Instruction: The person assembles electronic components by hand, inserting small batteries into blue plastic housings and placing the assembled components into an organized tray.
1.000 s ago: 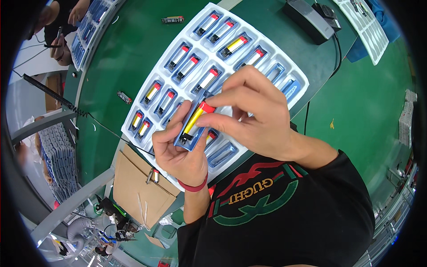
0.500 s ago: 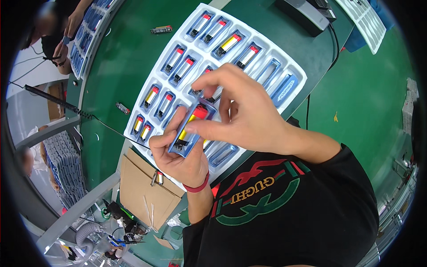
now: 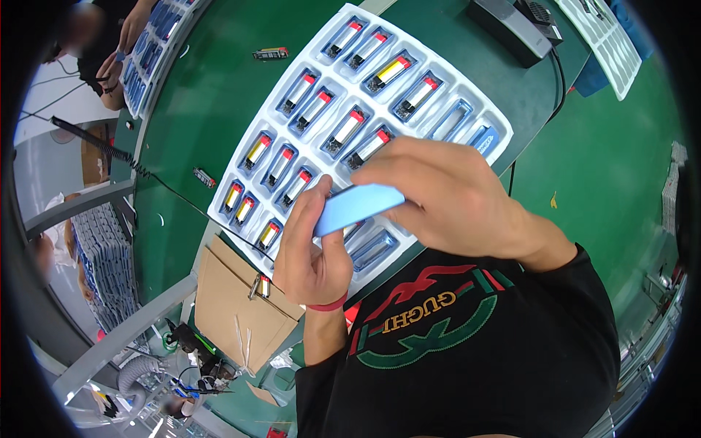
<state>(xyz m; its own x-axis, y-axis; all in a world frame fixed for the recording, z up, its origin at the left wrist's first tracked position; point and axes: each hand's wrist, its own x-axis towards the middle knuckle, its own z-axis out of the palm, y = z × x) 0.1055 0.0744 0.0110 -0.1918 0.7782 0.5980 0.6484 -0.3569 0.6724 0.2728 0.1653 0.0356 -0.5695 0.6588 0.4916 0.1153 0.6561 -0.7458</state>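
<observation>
A blue plastic shell is held between my two hands above a white tray. It is tilted so its smooth outer side shows, hiding what lies inside. My left hand grips its left end, thumb and fingers on either side. The closed fingers of my right hand are at its right end, partly hidden behind the shell and the hand's back. Below, the white moulded tray carries several blue shells with red-ended white or yellow cylindrical parts, such as a yellow one. A blue piece lies at the tray's right corner.
Loose small parts lie on the green table. A black cord crosses beside the tray. Brown cardboard sits at lower left, and a dark device at the back right. Another person's hands work at far left.
The shell has turned from its open side, which showed a red-and-yellow part inside, to its outer side. My right hand has moved right and down, onto the shell's right end.
</observation>
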